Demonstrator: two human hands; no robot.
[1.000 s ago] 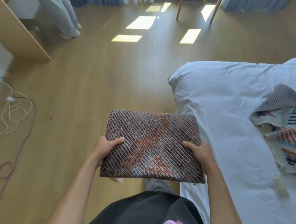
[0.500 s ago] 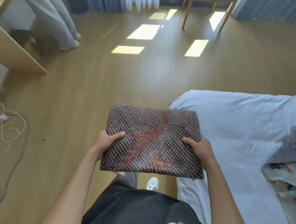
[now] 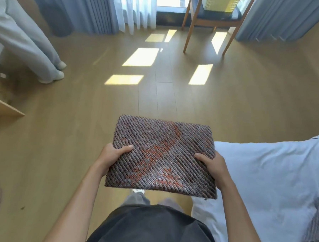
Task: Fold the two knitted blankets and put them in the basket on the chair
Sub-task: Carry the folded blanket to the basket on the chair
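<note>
Left hand (image 3: pixel 110 156) and right hand (image 3: pixel 212 164) each grip a side of the folded knitted blanket (image 3: pixel 162 156), held level over the floor (image 3: pixel 248 99), well apart from the yellow basket (image 3: pixel 221 2) on the chair (image 3: pixel 214 19).

Coarse knitted blanket (image 3: pixel 162 154), smooth matt wood floor (image 3: pixel 174 95), yellow plastic mesh basket (image 3: pixel 221 2)

Folded blanket (image 3: pixel 162 156): brown-grey diagonal knit, orange-red blotches. Second blanket (image 3: pixel 318 221): grey knit. Basket (image 3: pixel 223 2): yellow mesh. Chair (image 3: pixel 213 23): tan wood, dark blue seat. Bed sheet (image 3: pixel 263 172): white. Curtains (image 3: pixel 78 5): grey-blue, pleated. Floor (image 3: pixel 80 135): light brown planks.
</note>
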